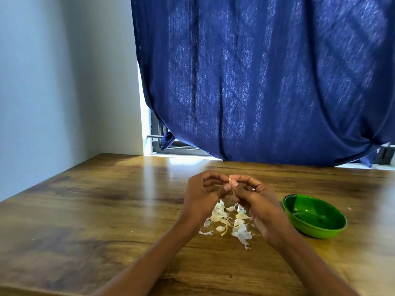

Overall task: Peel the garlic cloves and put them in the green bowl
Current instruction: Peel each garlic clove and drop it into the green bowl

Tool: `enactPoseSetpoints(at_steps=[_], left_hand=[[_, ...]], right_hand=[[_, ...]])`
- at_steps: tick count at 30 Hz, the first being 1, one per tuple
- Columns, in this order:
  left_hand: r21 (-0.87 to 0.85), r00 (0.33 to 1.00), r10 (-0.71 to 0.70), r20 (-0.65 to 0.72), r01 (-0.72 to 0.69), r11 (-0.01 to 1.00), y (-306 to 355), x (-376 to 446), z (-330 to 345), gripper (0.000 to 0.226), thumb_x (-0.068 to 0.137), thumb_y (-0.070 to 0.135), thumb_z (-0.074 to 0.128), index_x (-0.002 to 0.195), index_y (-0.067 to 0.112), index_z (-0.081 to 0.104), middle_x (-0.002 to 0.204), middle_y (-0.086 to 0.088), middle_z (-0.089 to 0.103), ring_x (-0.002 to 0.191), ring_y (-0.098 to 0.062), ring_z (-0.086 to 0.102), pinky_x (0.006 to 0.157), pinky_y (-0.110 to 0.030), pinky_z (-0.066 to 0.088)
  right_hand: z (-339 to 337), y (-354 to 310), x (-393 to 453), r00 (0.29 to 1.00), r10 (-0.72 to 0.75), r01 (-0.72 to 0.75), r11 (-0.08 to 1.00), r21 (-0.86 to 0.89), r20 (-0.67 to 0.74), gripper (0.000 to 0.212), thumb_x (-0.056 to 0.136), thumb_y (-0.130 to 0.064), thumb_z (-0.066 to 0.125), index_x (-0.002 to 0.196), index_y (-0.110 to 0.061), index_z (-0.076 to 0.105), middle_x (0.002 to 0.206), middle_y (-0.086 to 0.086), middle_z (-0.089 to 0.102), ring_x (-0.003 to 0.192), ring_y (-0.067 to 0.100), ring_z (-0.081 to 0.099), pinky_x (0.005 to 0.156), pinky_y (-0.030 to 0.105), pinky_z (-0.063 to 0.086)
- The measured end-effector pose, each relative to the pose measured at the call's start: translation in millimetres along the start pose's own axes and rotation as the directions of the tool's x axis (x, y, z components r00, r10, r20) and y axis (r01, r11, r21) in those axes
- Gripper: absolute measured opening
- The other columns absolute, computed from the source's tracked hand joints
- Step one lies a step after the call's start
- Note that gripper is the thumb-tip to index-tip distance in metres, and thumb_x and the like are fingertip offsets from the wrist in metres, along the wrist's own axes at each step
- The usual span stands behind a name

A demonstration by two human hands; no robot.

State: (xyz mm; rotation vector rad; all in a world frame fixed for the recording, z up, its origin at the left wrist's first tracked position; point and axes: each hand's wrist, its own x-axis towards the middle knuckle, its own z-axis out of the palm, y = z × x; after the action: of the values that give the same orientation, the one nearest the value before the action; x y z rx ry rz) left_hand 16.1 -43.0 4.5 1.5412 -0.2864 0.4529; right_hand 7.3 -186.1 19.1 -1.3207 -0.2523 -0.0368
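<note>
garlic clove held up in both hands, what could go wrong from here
The small garlic clove, pinched by both the left hand and the right hand, could slip into the white papery peel pile and get lost. The round green plastic bowl sits beside the right wrist, so a careless move might knock it.

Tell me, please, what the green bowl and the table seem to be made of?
Green bowl: probably glossy plastic, since its smooth surface shows sharp highlights; glazed ceramic is possible. Table: wood or wood-look laminate, with brown grain and a shiny finish reflecting window light.
</note>
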Motion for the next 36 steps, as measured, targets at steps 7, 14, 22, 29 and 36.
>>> enactPoseSetpoints(at_steps=[7, 14, 22, 29, 36], left_hand=[[-0.019, 1.000, -0.001, -0.019, 0.001, 1.000, 4.6, 0.8, -0.1, 0.015, 0.080, 0.002, 0.083, 0.091, 0.010, 0.076, 0.086, -0.003, 0.078, 0.080, -0.019, 0.076, 0.073, -0.032, 0.062], [0.037, 0.999, -0.034, -0.033, 0.035, 0.999, 9.6, -1.1, -0.9, 0.016, 0.084, 0.005, 0.080, 0.089, 0.020, 0.076, 0.084, 0.000, 0.078, 0.079, -0.016, 0.076, 0.065, -0.021, 0.056], [0.185, 0.995, 0.088, -0.045, -0.079, 0.980, 9.6, -3.8, -2.3, 0.016, 0.081, 0.018, 0.085, 0.094, 0.010, 0.077, 0.084, 0.001, 0.078, 0.072, -0.013, 0.076, 0.066, -0.025, 0.062], [0.351, 0.975, 0.223, 0.006, -0.211, 0.912, 6.8, -1.9, -1.4, 0.013, 0.082, 0.007, 0.082, 0.092, 0.014, 0.078, 0.080, 0.007, 0.075, 0.074, -0.005, 0.071, 0.069, -0.027, 0.062], [0.132, 0.984, 0.176, -0.026, -0.171, 0.976, 6.5, 4.1, -6.2, 0.018, 0.076, 0.012, 0.087, 0.086, 0.020, 0.076, 0.081, 0.005, 0.077, 0.076, -0.008, 0.071, 0.068, -0.031, 0.060]], right_hand=[[-2.8, 0.1, 4.0, 0.972, -0.233, 0.210, 0.911, -0.355, -0.025, 0.013, 0.088, -0.012, 0.073, 0.094, -0.023, 0.073, 0.089, -0.008, 0.077, 0.079, 0.006, 0.071, 0.060, 0.019, 0.054], [-6.4, -0.9, 6.3, 0.939, -0.343, 0.289, 0.771, -0.567, 0.013, 0.016, 0.085, -0.019, 0.076, 0.091, -0.033, 0.071, 0.090, -0.023, 0.073, 0.085, 0.000, 0.069, 0.077, 0.039, 0.061], [-7.5, 1.9, 5.5, 0.898, -0.431, 0.374, 0.644, -0.668, 0.087, 0.011, 0.087, -0.022, 0.075, 0.086, -0.032, 0.071, 0.084, -0.022, 0.074, 0.083, -0.005, 0.067, 0.073, 0.013, 0.049], [-8.1, -1.5, 3.8, 0.913, -0.403, 0.364, 0.729, -0.580, 0.067, 0.007, 0.085, -0.022, 0.077, 0.090, -0.024, 0.072, 0.080, -0.011, 0.076, 0.074, 0.003, 0.072, 0.067, 0.024, 0.058], [-8.1, -8.9, 1.8, 0.986, -0.163, 0.150, 0.935, -0.321, -0.013, 0.018, 0.078, -0.027, 0.075, 0.095, -0.021, 0.075, 0.082, -0.007, 0.076, 0.069, 0.005, 0.070, 0.056, 0.018, 0.053]])
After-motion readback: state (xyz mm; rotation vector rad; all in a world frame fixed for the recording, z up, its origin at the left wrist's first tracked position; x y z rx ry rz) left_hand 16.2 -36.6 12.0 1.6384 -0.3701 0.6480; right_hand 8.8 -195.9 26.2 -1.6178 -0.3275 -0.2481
